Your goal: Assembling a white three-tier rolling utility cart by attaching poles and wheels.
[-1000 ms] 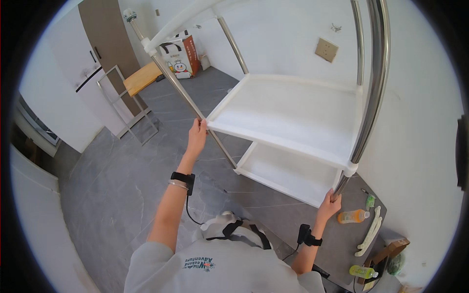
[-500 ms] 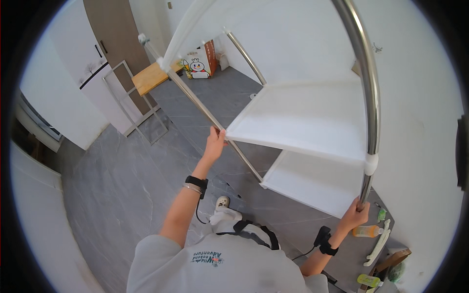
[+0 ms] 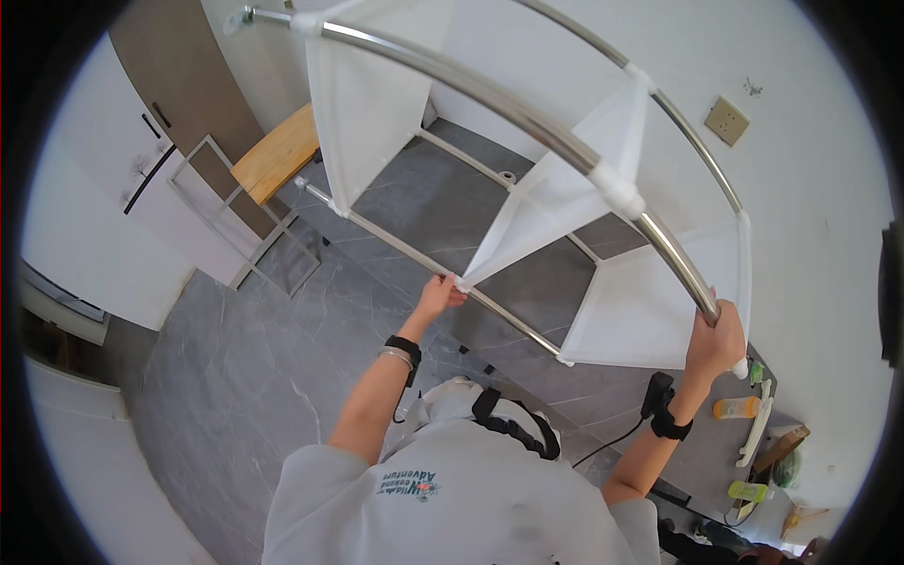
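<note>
A tiered rack of shiny metal tubes (image 3: 527,117) and white shelf panels (image 3: 372,104) lies tilted on its side before me. My left hand (image 3: 441,295) is closed round the lower near tube, beside the white corner joint of the middle shelf (image 3: 560,193). Higher and to the right, my right hand (image 3: 716,341) grips the upper near tube, between a white joint (image 3: 617,188) and the end shelf (image 3: 650,306). Small end fittings, perhaps casters, show at the rack's left end, one (image 3: 301,183) on the lower tube.
A grey marble-patterned surface (image 3: 405,198) lies under the rack. To the left are a wooden board (image 3: 275,155), a grey frame (image 3: 221,212) and a brown door (image 3: 184,85). An orange-labelled bottle (image 3: 736,408), a white curved bar (image 3: 756,424) and a yellow-green bottle (image 3: 747,492) lie at right.
The rack has tipped over to the left, its shelves turning from nearly level to steeply upright. My right hand has risen with its tube, while my left hand has shifted slightly right and down.
</note>
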### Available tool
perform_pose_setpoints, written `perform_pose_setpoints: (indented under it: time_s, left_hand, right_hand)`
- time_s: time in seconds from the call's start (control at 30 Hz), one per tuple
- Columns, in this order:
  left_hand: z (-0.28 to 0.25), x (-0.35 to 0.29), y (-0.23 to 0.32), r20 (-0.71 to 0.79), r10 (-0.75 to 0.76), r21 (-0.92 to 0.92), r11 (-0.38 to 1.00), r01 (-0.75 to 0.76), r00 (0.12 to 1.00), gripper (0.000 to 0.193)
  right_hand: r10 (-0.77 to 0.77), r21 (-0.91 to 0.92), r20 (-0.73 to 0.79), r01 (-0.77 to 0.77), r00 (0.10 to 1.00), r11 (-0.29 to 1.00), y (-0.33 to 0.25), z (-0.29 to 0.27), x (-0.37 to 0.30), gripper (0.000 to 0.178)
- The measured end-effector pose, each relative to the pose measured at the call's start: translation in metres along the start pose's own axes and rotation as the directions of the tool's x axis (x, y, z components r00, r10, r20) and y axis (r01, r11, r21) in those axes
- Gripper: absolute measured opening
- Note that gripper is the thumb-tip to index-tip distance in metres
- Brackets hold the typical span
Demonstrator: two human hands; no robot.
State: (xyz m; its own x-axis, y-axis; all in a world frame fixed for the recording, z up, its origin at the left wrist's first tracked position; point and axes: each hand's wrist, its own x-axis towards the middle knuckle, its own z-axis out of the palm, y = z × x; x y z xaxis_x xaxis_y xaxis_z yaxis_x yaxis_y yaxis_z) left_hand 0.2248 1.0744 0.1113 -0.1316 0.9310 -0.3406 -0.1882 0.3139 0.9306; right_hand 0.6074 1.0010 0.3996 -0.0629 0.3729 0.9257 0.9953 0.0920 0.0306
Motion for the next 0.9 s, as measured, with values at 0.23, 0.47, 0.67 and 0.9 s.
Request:
perform_pose_setpoints:
  time_s: [0.23, 0.47, 0.67, 0.9]
  left_hand:
    - [-0.015, 0.024, -0.052, 0.070, -0.142, -0.117, 0.982, 0.149, 0.987, 0.046]
    - [-0.021, 0.035, -0.054, 0.111, -0.224, -0.083, 0.969, 0.233, 0.968, 0.043]
    - [-0.016, 0.056, -0.058, 0.126, -0.314, -0.005, 0.948, 0.317, 0.941, 0.042]
    - [0.002, 0.105, -0.010, 0.046, 0.012, 0.049, 0.999, -0.014, 0.999, 0.019]
  right_hand:
    - [-0.099, -0.044, 0.087, 0.103, 0.991, 0.994, -0.053, 0.016, 0.016, 0.027]
    - [-0.130, -0.040, 0.152, 0.137, 0.980, 0.990, -0.088, 0.028, 0.033, 0.027]
    - [-0.146, -0.049, 0.215, 0.160, 0.966, 0.986, -0.101, 0.047, 0.046, 0.031]
    - [-0.093, -0.125, 0.267, 0.130, 0.959, 0.984, -0.100, 0.048, 0.033, 0.034]
